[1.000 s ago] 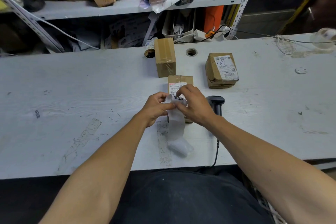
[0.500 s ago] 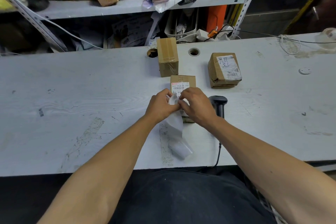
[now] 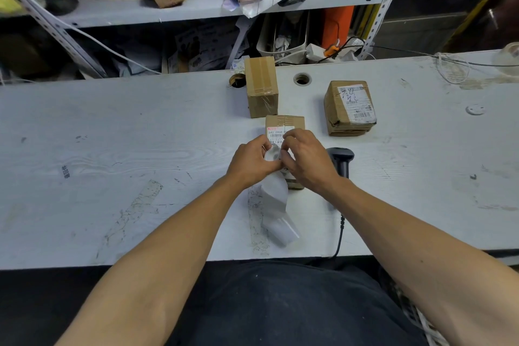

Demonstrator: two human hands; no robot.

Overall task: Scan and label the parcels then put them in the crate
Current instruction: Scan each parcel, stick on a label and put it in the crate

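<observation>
Mid-counter (image 3: 112, 135): left hand (image 3: 250, 161) and right hand (image 3: 306, 160) both pinch a label strip (image 3: 276, 194) with curled fingers, above a labelled parcel (image 3: 283, 125). Scanner (image 3: 341, 161) just right. Two parcels farther back.

I see a scuffed white table (image 3: 112, 135) spanning mid-frame. On it: three cardboard parcels (image 3: 261, 86) (image 3: 349, 107) (image 3: 285, 123) at centre, a black barcode scanner (image 3: 341, 161) right of centre, white label backing strip (image 3: 276, 205) trailing toward lower centre.

Parcel-packing workroom; scuffed white workbench (image 3: 112, 149), taped cardboard parcels (image 3: 262, 86), barcode scanner (image 3: 341, 161), cluttered metal shelving (image 3: 168, 10)
</observation>
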